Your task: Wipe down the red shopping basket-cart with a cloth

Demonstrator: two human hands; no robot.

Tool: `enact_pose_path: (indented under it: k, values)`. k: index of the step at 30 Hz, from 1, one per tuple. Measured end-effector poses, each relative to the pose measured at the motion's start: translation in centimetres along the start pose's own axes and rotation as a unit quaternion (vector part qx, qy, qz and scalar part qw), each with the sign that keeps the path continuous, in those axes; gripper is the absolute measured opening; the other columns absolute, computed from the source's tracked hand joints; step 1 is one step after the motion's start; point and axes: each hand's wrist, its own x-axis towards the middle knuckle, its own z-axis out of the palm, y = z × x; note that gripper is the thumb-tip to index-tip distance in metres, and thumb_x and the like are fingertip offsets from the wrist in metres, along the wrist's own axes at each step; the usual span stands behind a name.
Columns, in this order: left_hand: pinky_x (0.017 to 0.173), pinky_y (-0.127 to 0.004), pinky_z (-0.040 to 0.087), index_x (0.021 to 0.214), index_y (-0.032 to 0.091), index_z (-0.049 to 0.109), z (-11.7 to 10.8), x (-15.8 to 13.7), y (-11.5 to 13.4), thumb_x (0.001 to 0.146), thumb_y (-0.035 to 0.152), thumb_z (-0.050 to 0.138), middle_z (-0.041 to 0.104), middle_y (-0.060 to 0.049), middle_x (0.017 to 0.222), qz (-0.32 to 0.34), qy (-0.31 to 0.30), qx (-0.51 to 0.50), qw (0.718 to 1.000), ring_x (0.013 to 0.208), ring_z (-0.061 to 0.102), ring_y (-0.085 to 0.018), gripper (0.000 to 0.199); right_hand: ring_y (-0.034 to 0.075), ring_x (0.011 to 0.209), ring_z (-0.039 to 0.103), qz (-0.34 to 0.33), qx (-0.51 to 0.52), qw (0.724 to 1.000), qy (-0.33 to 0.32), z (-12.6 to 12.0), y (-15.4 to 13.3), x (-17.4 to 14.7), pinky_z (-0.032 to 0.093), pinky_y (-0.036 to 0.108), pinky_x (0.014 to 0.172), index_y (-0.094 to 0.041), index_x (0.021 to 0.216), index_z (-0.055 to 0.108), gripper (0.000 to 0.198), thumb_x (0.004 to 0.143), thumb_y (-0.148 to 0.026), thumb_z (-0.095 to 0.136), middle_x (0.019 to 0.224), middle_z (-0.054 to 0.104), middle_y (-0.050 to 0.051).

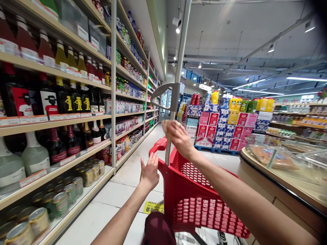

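A red plastic shopping cart [204, 190] with a perforated basket stands in front of me. A grey metal pole [182, 51] rises from it, with a grey loop-shaped handle [166, 97] partway up. My right hand [180, 137] presses a pale folded cloth [167, 126] against the pole just below that loop; the cloth is mostly covered by my fingers. Lower and to the left, my left hand [149, 172] is open with its fingers stretched out, by the cart's red push handle [158, 145]. Whether its fingertips touch the handle I cannot tell.
Shelves [76, 119] of bottles and cans line the left side. A display counter [281, 180] stands close on the right. Stacked drink cartons [222, 126] are ahead. A yellow floor sign [153, 207] lies on the white tiles near my knee [158, 228].
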Motion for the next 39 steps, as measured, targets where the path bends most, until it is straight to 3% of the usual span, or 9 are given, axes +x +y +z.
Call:
enact_pose_path:
  k: [2, 8, 14, 20, 26, 28, 31, 35, 39]
  values:
    - [0.103, -0.059, 0.008, 0.133, 0.010, 0.029, -0.1, -0.1, -0.1, 0.064, 0.014, 0.042, 0.024, -0.010, 0.143, 0.005, -0.001, 0.000, 1.000, 0.132, 0.016, -0.026, 0.070, 0.024, 0.131, 0.021, 0.020, -0.001, 1.000, 0.016, -0.2, 0.3, 0.4, 0.027, 0.046, 0.105, -0.020, 0.123, 0.047, 0.042, 0.083, -0.009, 0.040, 0.135, 0.039, 0.007]
    - [0.104, -0.057, 0.008, 0.133, 0.010, 0.028, -0.4, -0.4, -0.5, 0.066, 0.017, 0.042, 0.023, -0.010, 0.143, 0.022, -0.023, -0.017, 0.999, 0.133, 0.016, -0.024, 0.069, 0.020, 0.129, 0.025, -0.136, 0.043, 0.986, -0.080, 0.6, -2.7, -4.9, 0.032, 0.039, 0.104, -0.020, 0.123, 0.048, 0.040, 0.083, -0.015, 0.045, 0.131, 0.046, 0.003]
    - [0.104, -0.057, 0.007, 0.134, 0.010, 0.025, 0.0, -0.5, -0.8, 0.066, 0.018, 0.042, 0.020, -0.009, 0.144, 0.027, -0.015, -0.021, 0.999, 0.133, 0.014, -0.023, 0.071, 0.022, 0.131, 0.020, 0.034, -0.003, 0.999, 0.010, 0.2, -0.2, -0.3, 0.026, 0.044, 0.105, -0.021, 0.121, 0.049, 0.040, 0.084, -0.011, 0.041, 0.135, 0.040, 0.005]
    - [0.104, -0.058, 0.007, 0.134, 0.010, 0.026, 0.1, -0.7, -0.9, 0.067, 0.019, 0.042, 0.021, -0.010, 0.144, 0.034, -0.015, -0.010, 0.999, 0.133, 0.015, -0.025, 0.069, 0.020, 0.129, 0.026, -0.122, 0.023, 0.990, -0.063, 0.9, -2.4, -4.2, 0.029, 0.040, 0.105, -0.022, 0.122, 0.049, 0.039, 0.083, -0.016, 0.044, 0.133, 0.043, 0.003]
    - [0.103, -0.058, 0.009, 0.134, 0.011, 0.026, -0.2, -0.8, -0.9, 0.066, 0.017, 0.043, 0.021, -0.010, 0.144, 0.033, -0.006, -0.011, 0.999, 0.132, 0.015, -0.026, 0.071, 0.021, 0.131, 0.021, 0.009, 0.004, 1.000, 0.004, -0.2, 0.2, 0.5, 0.027, 0.044, 0.106, -0.021, 0.119, 0.052, 0.038, 0.085, -0.010, 0.039, 0.134, 0.041, 0.005]
    - [0.103, -0.058, 0.009, 0.134, 0.012, 0.026, -0.2, -0.8, -0.9, 0.066, 0.017, 0.043, 0.022, -0.010, 0.143, 0.036, -0.003, -0.013, 0.999, 0.132, 0.016, -0.026, 0.071, 0.019, 0.130, 0.023, -0.008, 0.030, 1.000, -0.002, -0.3, -0.1, 0.0, 0.029, 0.043, 0.105, -0.020, 0.119, 0.051, 0.037, 0.085, -0.010, 0.038, 0.133, 0.043, 0.005]
    - [0.103, -0.058, 0.009, 0.134, 0.012, 0.026, -0.1, -1.0, -0.8, 0.065, 0.016, 0.042, 0.024, -0.009, 0.143, 0.041, 0.000, -0.006, 0.999, 0.132, 0.016, -0.025, 0.071, 0.017, 0.126, 0.032, -0.047, 0.086, 0.994, -0.043, 0.6, -3.2, -4.5, 0.036, 0.039, 0.101, -0.020, 0.117, 0.053, 0.035, 0.085, -0.012, 0.041, 0.126, 0.051, 0.006]
    - [0.104, -0.057, 0.009, 0.135, 0.010, 0.024, 0.1, -1.3, -0.4, 0.066, 0.016, 0.042, 0.020, -0.010, 0.144, 0.039, 0.005, -0.002, 0.999, 0.133, 0.013, -0.024, 0.071, 0.018, 0.112, 0.048, 0.073, 0.092, 0.993, -0.019, 2.2, -9.4, -11.9, 0.046, 0.036, 0.093, -0.018, 0.102, 0.061, 0.026, 0.085, -0.013, 0.042, 0.112, 0.059, 0.009]
    - [0.104, -0.057, 0.009, 0.134, 0.007, 0.024, -0.1, -1.4, 0.0, 0.066, 0.016, 0.041, 0.019, -0.012, 0.144, 0.026, 0.011, 0.004, 1.000, 0.133, 0.012, -0.025, 0.071, 0.017, 0.095, 0.056, 0.099, 0.111, 0.985, -0.082, 2.6, -14.8, -16.2, 0.050, 0.033, 0.084, -0.019, 0.099, 0.062, 0.026, 0.083, -0.010, 0.042, 0.096, 0.063, 0.007]
